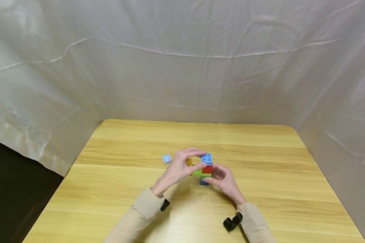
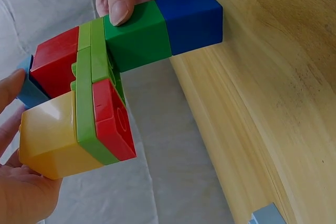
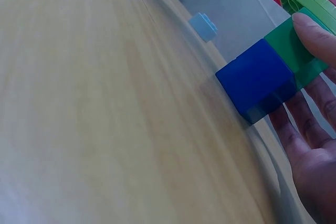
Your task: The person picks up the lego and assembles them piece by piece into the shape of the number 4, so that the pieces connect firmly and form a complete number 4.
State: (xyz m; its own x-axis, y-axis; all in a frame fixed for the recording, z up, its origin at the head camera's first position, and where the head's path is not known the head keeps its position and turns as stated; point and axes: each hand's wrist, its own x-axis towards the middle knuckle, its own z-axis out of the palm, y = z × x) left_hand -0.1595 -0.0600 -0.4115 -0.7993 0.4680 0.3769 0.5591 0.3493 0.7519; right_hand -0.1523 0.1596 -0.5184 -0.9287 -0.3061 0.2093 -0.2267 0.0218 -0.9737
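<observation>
A toy-brick structure stands on the table between both hands. Its base is a dark blue brick (image 2: 191, 23) with a green brick (image 2: 140, 35) on it, then lime green bricks (image 2: 86, 116) extending sideways. A red brick (image 2: 56, 61) and a light blue brick (image 1: 207, 159) sit above these. On the side arm, a yellow brick (image 2: 48, 135) is on top and a small red brick (image 2: 112, 124) underneath. My left hand (image 1: 177, 167) pinches the light blue brick between thumb and fingers. Lower down, my right hand (image 1: 226, 184) grips the green brick, thumb on its near face.
A loose light blue brick (image 1: 166, 159) lies on the wooden table (image 1: 124, 162), left of the structure. Pale cloth (image 1: 182, 81) hangs behind and along the sides of the table. Black wrist-camera mounts (image 1: 232, 221) sit at both sleeves.
</observation>
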